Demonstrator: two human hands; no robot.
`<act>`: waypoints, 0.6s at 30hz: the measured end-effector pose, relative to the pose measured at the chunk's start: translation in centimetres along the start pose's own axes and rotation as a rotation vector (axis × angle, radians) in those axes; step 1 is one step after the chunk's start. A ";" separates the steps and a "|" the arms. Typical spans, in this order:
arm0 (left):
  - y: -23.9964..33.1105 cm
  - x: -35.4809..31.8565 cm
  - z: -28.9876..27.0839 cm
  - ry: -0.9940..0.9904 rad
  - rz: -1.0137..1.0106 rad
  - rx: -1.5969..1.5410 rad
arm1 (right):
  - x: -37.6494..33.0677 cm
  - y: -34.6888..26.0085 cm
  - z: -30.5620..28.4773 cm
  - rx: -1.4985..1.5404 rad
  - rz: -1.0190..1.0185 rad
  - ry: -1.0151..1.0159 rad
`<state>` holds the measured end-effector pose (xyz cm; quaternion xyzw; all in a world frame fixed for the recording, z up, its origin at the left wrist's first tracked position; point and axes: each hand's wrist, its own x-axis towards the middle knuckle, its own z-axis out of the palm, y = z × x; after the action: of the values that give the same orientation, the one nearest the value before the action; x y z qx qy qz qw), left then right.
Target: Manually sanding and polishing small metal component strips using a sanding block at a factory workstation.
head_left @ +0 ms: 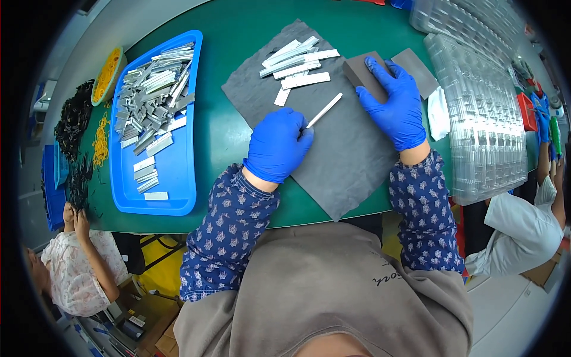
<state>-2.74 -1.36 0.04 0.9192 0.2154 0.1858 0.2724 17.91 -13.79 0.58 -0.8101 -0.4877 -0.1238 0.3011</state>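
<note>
Fingers (286, 119) of the blue-gloved left hand (276, 146), at the centre of the frame, are clenched around a slim pale strip (326, 110), its free end projecting toward the upper right. The gloved right hand (392, 104), right of centre, lies with fingers spread on a dark grey block (355, 72); whether it grips the block cannot be told. A dark grey mat (351, 160) lies beneath both hands on the green bench (214, 143). Overlapping silver metal strips (294, 62) occupy the mat's upper part, upper centre. A blue tray (178, 181), left of frame, contains heaped metal pieces (154, 98). Clear plastic trays (485, 128) stand at right.
</note>
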 end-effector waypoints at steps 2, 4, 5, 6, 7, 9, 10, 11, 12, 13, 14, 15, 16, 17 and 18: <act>-0.1 -0.1 0.0 -0.008 -0.009 -0.004 | -0.3 -0.7 0.2 0.021 -0.040 -0.021; -0.2 0.1 0.1 -0.008 0.001 0.000 | -0.7 -1.9 0.4 0.147 -0.132 -0.086; -0.2 0.0 0.1 -0.011 0.008 0.003 | -1.0 -2.7 0.3 0.150 -0.135 -0.090; -0.3 0.0 0.2 -0.010 0.002 0.003 | -1.2 -3.5 0.1 0.100 -0.197 -0.132; -0.4 0.1 0.2 0.003 0.016 0.008 | -1.2 -4.0 0.1 0.051 -0.260 -0.174; -0.2 0.1 -0.1 0.011 0.034 0.011 | -0.4 -2.4 0.0 0.014 -0.235 -0.164; -0.2 0.2 -0.4 -0.043 -0.014 -0.028 | -0.1 -1.5 0.0 -0.068 -0.146 -0.136; -0.2 0.4 -0.7 -0.095 -0.064 -0.066 | 0.1 -0.7 -0.1 -0.147 -0.061 -0.109; -0.2 0.5 -1.1 -0.090 -0.063 -0.066 | -0.1 -0.3 -0.1 -0.111 -0.033 -0.067; -0.2 0.6 -1.5 -0.143 -0.134 -0.122 | -0.1 -0.1 0.1 -0.112 -0.037 -0.065; -0.4 0.5 -1.7 -0.198 -0.207 -0.179 | -0.3 -0.2 0.2 -0.058 -0.034 -0.051; -0.4 0.3 -1.8 -0.196 -0.209 -0.180 | -0.4 -0.3 0.2 -0.004 -0.029 -0.038; -0.5 0.0 -1.9 -0.112 -0.162 -0.150 | -0.4 -0.5 0.2 -0.004 -0.032 -0.039; -0.5 -0.2 -2.0 -0.030 -0.114 -0.120 | -0.4 -0.8 0.2 0.012 -0.052 -0.068; -0.6 -0.3 -1.9 -0.028 -0.116 -0.122 | -0.4 -1.0 0.1 0.029 -0.073 -0.098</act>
<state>-4.05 -0.23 1.14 0.8895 0.2527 0.1696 0.3410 16.89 -13.62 0.65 -0.7925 -0.5326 -0.0879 0.2840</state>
